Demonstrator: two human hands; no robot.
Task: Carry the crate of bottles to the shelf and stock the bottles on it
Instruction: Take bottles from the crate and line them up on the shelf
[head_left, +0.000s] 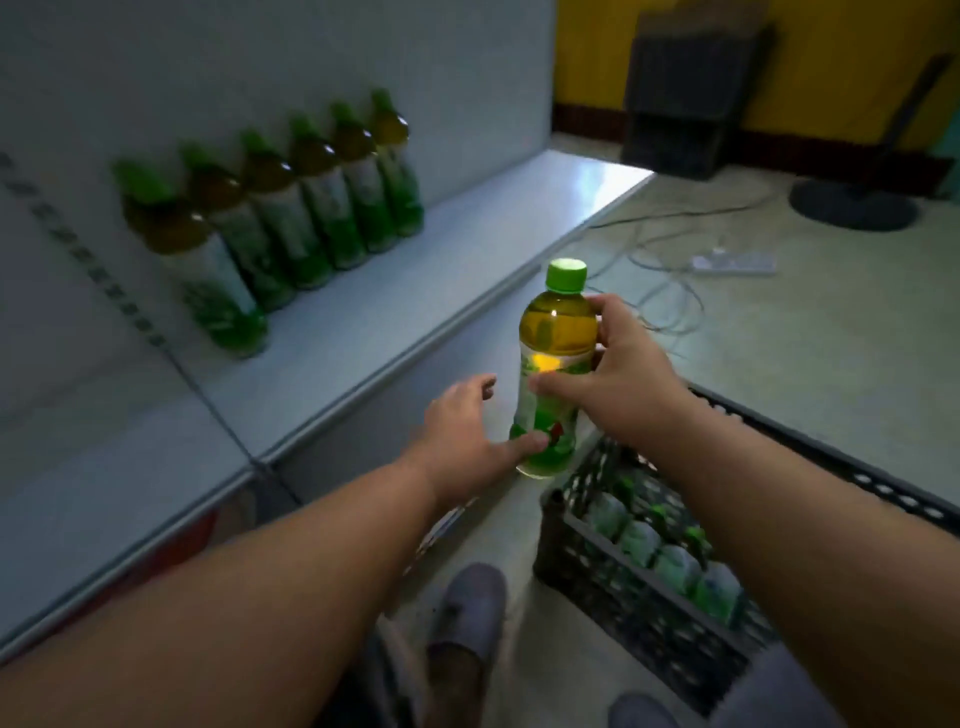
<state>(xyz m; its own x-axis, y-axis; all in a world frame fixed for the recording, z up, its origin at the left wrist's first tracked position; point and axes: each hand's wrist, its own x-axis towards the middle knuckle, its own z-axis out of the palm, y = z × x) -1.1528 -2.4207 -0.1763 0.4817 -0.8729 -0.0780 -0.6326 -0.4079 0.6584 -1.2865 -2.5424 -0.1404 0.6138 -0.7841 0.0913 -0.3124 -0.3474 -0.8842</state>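
The right hand (618, 374) holds a bottle (555, 374) upright in the air just off the front edge of the shelf (363, 332), with its fingers (605, 312) curled round the far side of the amber upper part and its thumb laid across the white-and-green label. The bottle has a green cap and sits above the near end of the crate. The left hand (462, 426) reaches in beside it, fingers spread and only loosely bent; its thumb touches the lower green part of the bottle, while the other fingers close on nothing. On the shelf, six bottles (275, 208) of the same kind stand in a row close to the back panel, touching or nearly touching each other, from the left part of the shelf toward its far end. The dark, slotted crate (639, 623) rests on the floor (779, 364) below the right forearm, just beside the shelf's front edge, and more bottles (670, 561) lie packed inside it. A grey shoe (467, 608) stands on the floor between the shelf base and the crate. Farther off on the floor lie a white power strip (735, 263) with loose cables and the round base of a stand (852, 203).
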